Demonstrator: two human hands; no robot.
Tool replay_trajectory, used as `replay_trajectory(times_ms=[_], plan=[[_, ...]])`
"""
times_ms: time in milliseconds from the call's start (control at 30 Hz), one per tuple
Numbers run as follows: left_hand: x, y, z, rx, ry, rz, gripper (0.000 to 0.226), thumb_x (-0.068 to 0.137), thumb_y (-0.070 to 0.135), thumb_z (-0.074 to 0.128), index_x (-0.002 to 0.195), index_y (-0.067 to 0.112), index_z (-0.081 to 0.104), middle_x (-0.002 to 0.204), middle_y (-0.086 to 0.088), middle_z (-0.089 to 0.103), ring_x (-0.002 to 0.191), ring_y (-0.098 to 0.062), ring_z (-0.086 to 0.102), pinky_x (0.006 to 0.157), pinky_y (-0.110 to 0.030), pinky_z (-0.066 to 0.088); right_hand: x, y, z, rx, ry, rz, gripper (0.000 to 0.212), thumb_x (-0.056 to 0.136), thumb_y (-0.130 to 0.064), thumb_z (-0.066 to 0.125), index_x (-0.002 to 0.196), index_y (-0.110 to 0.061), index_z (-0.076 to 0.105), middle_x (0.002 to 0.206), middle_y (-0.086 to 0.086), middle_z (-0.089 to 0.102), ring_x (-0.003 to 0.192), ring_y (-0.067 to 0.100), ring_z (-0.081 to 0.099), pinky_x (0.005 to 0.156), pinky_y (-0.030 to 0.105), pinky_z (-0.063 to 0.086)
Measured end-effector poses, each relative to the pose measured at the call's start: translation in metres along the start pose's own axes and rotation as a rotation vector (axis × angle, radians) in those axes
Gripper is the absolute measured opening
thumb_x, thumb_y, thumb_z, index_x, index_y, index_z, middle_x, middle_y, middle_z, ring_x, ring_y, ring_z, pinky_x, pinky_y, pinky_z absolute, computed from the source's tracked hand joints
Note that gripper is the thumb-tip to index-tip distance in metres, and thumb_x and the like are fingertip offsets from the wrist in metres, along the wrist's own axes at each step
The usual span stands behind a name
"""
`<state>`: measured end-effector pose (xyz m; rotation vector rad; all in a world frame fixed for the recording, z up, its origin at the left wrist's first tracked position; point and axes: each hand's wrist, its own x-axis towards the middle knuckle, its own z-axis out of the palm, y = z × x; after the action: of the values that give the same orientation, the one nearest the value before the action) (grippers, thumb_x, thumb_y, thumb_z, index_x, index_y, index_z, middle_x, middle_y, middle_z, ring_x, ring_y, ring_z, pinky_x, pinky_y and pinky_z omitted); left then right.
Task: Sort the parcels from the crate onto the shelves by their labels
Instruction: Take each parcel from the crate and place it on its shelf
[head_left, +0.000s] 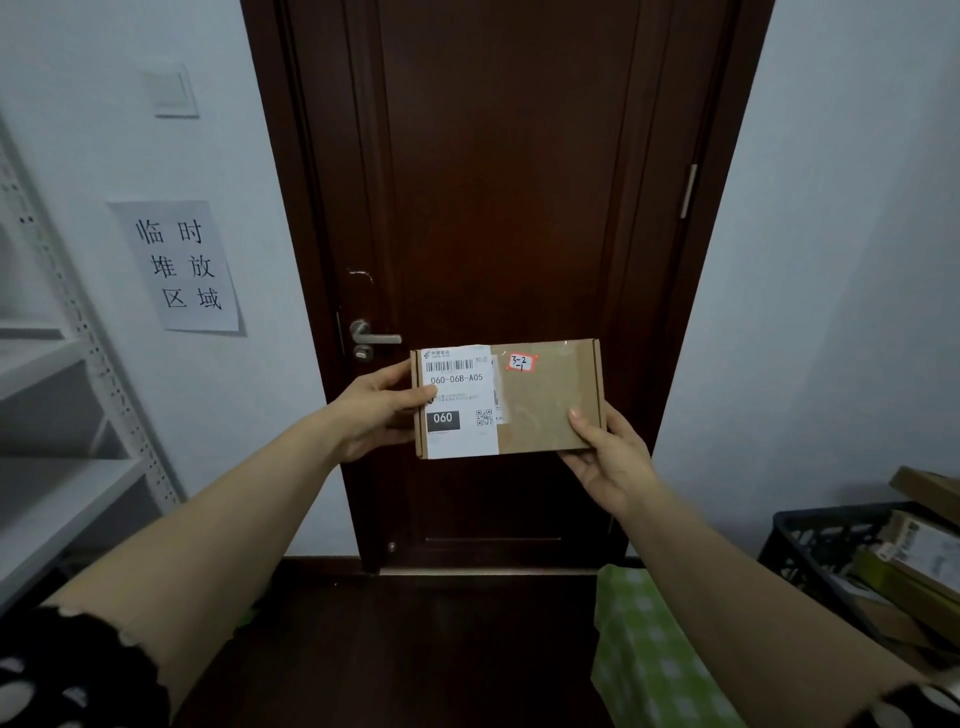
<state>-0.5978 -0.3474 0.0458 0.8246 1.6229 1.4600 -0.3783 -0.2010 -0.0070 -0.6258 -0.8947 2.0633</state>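
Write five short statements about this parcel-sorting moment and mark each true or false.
1. Both hands hold the cardboard parcel: the left hand at its left edge, the right hand at its lower right corner. True.
2. The handwritten sticker on the parcel reads 1-1. False: it reads 3-2, with -1 beneath.
3. The black crate at the right is empty. False: more boxes lie in it.
4. The white shelf rack stands on the left. True.
5. The dark wooden door behind the parcel stands open. False: it is shut.
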Motion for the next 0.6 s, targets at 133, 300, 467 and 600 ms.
replay_trajectory(times_ms=[133, 300, 467, 600], plan=[[0.001, -0.002, -0.006, -0.008, 0.021, 0.005, 0.053, 0.088, 0.013, 0.063, 0.136, 0.03, 0.048, 0.108, -0.002, 0.072, 0.104, -0.023, 0.066, 0.084, -0.043, 0.055, 0.004, 0.004, 0.006, -0.01, 0.001, 0.015, 0.06, 0.082, -0.002, 0.066, 0.138, -0.014, 0.046, 0.125, 0.013, 0.059, 0.105, 0.028, 0.063, 0.073, 0.038, 0.058], [0.001, -0.005, -0.013, -0.017, 0.033, 0.007, 0.052, 0.088, 0.012, 0.063, 0.135, 0.029, 0.05, 0.11, -0.003, 0.071, 0.105, -0.023, 0.065, 0.081, -0.042, 0.056, 0.007, 0.008, 0.009, -0.018, 0.002, 0.034, 0.061, 0.082, -0.002, 0.066, 0.138, -0.014, 0.046, 0.126, 0.014, 0.058, 0.107, 0.029, 0.062, 0.075, 0.04, 0.058], [0.0, -0.007, -0.019, -0.004, 0.055, 0.003, 0.051, 0.089, 0.012, 0.062, 0.136, 0.028, 0.05, 0.109, -0.003, 0.071, 0.102, -0.021, 0.067, 0.077, -0.039, 0.056, 0.011, 0.01, 0.012, -0.136, 0.013, 0.047, 0.063, 0.08, -0.003, 0.069, 0.138, -0.012, 0.045, 0.119, 0.011, 0.062, 0.1, 0.023, 0.065, 0.069, 0.032, 0.056], [-0.01, -0.005, -0.033, 0.019, 0.11, -0.011, 0.045, 0.09, 0.012, 0.062, 0.131, 0.026, 0.054, 0.103, -0.001, 0.073, 0.094, -0.017, 0.069, 0.073, -0.034, 0.056, 0.018, 0.01, 0.017, -0.416, -0.066, 0.056, 0.061, 0.075, -0.007, 0.074, 0.132, -0.006, 0.051, 0.111, 0.008, 0.067, 0.097, 0.02, 0.065, 0.071, 0.027, 0.054]])
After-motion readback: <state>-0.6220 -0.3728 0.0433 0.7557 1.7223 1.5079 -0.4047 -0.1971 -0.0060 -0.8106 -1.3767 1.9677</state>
